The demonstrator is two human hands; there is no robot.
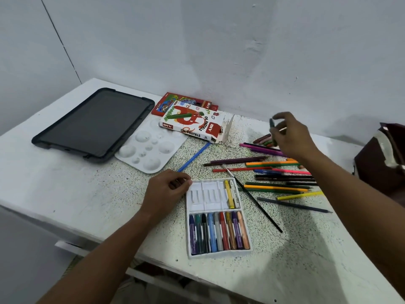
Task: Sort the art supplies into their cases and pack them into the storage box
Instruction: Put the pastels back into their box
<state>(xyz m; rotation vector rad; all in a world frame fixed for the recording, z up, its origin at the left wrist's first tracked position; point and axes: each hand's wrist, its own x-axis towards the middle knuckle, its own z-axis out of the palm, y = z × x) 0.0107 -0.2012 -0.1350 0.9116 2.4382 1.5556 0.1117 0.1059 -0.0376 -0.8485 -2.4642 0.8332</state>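
A white plastic pastel tray (pixel 210 194) lies on the table near me. Its near row is full of oil pastels (pixel 219 232); its far row holds a yellow and a white pastel (pixel 230 194) at the right end. My left hand (pixel 167 190) rests at the tray's far left corner, fingers curled against its rim. My right hand (pixel 289 137) hovers above a small heap of loose pastels (pixel 264 139) and pinches a dark green pastel (pixel 272 130). The open oil pastels box (pixel 192 122) lies at the back, on a red box (pixel 166 105).
Several coloured pencils (pixel 278 174) and a thin black brush (pixel 258 205) are strewn right of the tray. A blue pencil (pixel 194 157), a white paint palette (pixel 151 150) and a dark tablet (pixel 96 125) lie to the left. A dark brown box (pixel 383 159) stands at the right edge.
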